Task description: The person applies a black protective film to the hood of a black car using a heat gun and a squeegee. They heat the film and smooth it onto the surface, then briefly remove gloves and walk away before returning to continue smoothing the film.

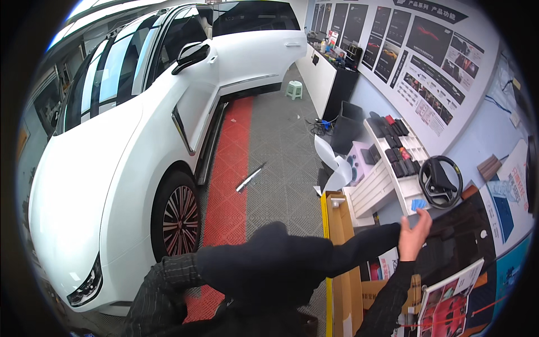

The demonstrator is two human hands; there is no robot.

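Head view: small blue item (418,204) lies just beyond the right hand (414,236)

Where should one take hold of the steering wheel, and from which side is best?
Probably the steering wheel is best held by the lower rim, coming from the side of the right hand, just below it in the picture. The rim is a slim ring with open gaps inside, so the hand could wrap around it; the hub is broader.
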